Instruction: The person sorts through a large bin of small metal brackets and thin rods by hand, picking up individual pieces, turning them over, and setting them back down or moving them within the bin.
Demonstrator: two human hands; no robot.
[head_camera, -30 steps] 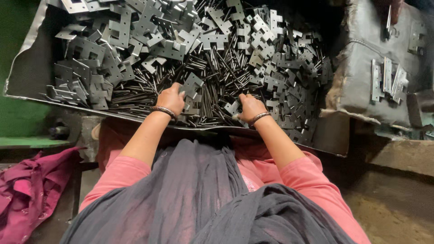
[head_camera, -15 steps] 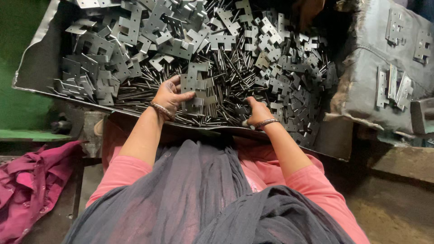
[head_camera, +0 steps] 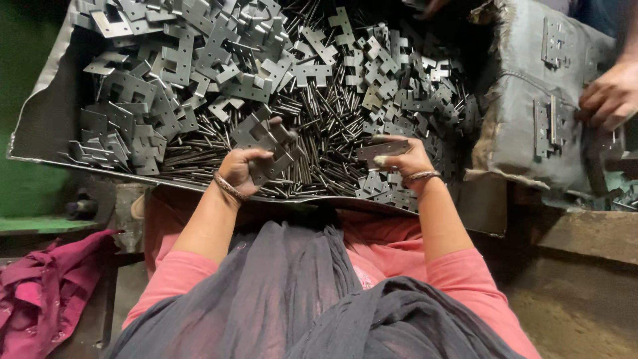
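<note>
Hinges (head_camera: pixel 266 143) in my left hand (head_camera: pixel 240 169), grip curled shut on a bunch lifted off the heap | right hand (head_camera: pixel 405 158) pinching one hinge leaf (head_camera: pixel 382 149) flat, likely for mating | pins (head_camera: pixel 319 126) loose between both | tray (head_camera: pixel 40 126) tilted toward me | another person's hand (head_camera: pixel 608 96) far right.

a metal workshop: a sheet-metal tray (head_camera: pixel 40 133) heaped with stamped hinge plates (head_camera: pixel 179 60) and steel pins (head_camera: pixel 319 126).

Hinge plates (head_camera: pixel 259 143) — dull grey metal; pins (head_camera: pixel 325 126) — smooth steel.
</note>
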